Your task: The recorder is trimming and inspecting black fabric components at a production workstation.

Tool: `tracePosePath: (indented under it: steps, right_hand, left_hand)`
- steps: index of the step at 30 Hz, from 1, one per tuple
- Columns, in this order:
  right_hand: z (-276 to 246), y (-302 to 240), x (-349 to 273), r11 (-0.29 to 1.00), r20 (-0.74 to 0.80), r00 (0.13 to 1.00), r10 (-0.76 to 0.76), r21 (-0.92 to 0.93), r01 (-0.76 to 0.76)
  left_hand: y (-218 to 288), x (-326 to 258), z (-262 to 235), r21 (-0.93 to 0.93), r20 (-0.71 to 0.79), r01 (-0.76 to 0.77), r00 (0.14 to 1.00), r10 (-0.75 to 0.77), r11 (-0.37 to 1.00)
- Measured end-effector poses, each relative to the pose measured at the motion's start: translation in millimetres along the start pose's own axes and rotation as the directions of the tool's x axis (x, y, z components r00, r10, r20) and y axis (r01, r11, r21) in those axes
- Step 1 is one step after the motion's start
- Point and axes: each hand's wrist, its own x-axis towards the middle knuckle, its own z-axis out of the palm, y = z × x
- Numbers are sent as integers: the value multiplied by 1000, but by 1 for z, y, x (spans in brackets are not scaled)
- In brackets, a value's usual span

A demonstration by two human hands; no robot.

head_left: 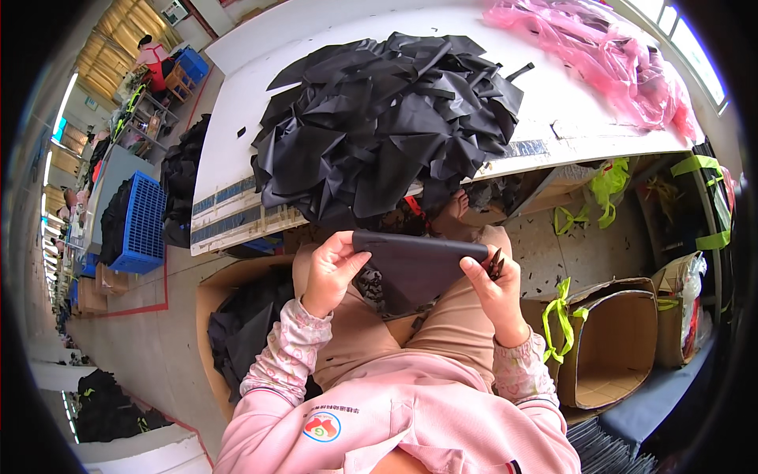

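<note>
A piece of black fabric (410,276) is stretched between my hands above my lap, its top edge folded over and its lower part hanging down. My left hand (333,272) pinches the left end of that edge between thumb and fingers. At the other end, my right hand (496,288) grips the fabric with the thumb in front. Small dark thread snips (496,265) also sit in the right hand, against the fingers. Just beyond, a large heap of black fabric pieces (379,126) covers the near part of the white table (229,150) and hangs over its edge.
Pink plastic sheeting (592,55) lies at the table's right. A carton with black pieces (204,316) stands at my left, an open cardboard box (612,347) at my right. Farther left are a blue crate (142,225) and a seated person in a red apron (158,67).
</note>
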Motion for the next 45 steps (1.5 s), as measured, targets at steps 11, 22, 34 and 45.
tracePosePath:
  steps: [11, 22, 34, 45]
  right_hand:
    - [-2, -3, -2, 999, -95, 995, -26, 24, 29]
    - [43, -33, -7, 844, 90, 897, -433, -310, 438]
    - [43, -13, 4, 854, 155, 933, -326, -376, 360]
    - [38, -11, 6, 953, 233, 951, -201, -179, 245]
  left_hand:
    - [15, 8, 14, 31, -58, -222, 973, 223, 975]
    - [18, -8, 41, 372, 103, -309, 951, 292, 875]
    - [30, -5, 36, 565, 233, -305, 950, 206, 767]
    - [-6, -12, 36, -368, 146, 282, 959, -244, 886]
